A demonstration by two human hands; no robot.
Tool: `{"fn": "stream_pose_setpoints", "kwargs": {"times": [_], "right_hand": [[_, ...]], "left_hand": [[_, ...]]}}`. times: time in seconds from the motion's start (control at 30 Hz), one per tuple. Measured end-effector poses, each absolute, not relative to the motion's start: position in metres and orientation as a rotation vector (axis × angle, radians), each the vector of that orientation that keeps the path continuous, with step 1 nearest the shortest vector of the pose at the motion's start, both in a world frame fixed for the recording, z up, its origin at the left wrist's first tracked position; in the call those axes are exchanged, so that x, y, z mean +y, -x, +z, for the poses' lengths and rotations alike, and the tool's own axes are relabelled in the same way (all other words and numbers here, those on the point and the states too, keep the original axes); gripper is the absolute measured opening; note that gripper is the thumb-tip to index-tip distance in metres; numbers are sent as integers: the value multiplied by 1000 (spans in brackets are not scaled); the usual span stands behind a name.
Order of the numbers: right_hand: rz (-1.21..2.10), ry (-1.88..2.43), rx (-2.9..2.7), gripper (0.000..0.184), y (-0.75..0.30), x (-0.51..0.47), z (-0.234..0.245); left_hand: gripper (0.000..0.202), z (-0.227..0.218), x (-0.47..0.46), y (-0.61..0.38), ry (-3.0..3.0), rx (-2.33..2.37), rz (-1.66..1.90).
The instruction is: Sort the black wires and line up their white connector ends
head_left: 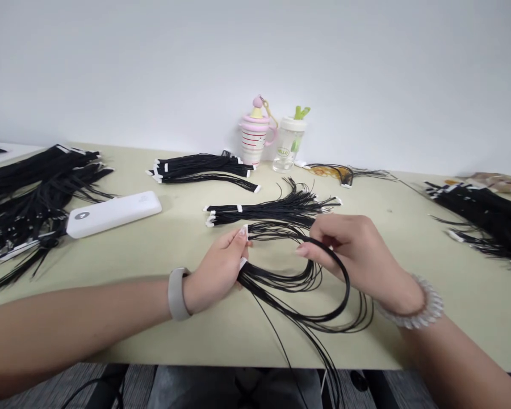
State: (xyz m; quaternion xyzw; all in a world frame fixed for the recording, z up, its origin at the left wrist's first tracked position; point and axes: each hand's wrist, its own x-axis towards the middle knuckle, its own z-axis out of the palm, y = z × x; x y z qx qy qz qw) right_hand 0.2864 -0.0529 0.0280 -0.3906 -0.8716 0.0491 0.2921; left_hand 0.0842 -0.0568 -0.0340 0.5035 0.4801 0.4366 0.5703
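My left hand (219,270), with a grey wristband, is closed in a pinch on the white connector ends of a bundle of thin black wires (306,284). The wires curl in a loop over the table (162,318) and trail off its near edge. My right hand (353,253), with a clear coil band at the wrist, is closed around the top of that loop. Just beyond my hands lies another black wire bundle (276,211) with white connectors.
A white power bank (113,213) lies at the left beside a large pile of black wires (29,199). More bundles lie at the back centre (204,167) and far right (485,218). A pink striped cup (254,136) and a clear bottle (288,142) stand by the wall.
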Motion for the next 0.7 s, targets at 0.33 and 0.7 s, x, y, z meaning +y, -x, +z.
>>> {"fn": "stream_pose_setpoints", "kwargs": {"times": [0.33,0.7], "right_hand": [[979,1107,-2576,41,-254,-62,-4],[786,1136,-2448,34,-242,-67,-13]], "left_hand": [[38,-35,-57,-84,-1293,1151,1074],[37,-37,-56,-84,-1325,1166,1111]]}}
